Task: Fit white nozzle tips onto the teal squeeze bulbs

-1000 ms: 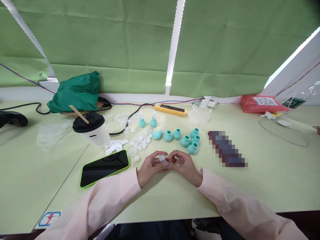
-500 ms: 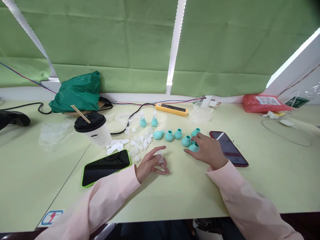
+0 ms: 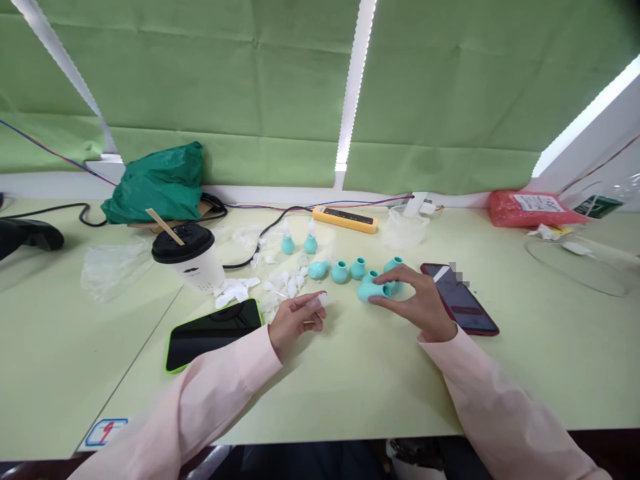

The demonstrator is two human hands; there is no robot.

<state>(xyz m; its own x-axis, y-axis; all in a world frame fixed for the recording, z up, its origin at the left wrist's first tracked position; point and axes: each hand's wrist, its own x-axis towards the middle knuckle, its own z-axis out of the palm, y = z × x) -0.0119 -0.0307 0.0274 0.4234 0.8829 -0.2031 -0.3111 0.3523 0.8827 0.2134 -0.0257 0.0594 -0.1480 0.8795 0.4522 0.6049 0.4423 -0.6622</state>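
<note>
Teal bulb (image 3: 369,291), axis left-right, right hand (image 3: 423,303) grasping; left hand (image 3: 293,320) pinching clear tip (image 3: 320,301).

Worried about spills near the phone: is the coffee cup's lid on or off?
On. The black lid caps the upright white cup, and a wooden stirrer sticks out of its top.

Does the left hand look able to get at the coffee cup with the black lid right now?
Probably yes. Only flat, low things lie between the left hand and the cup: a green-cased phone and loose white tips. It pinches a small clear tip, though, which would hamper a grip.
</note>
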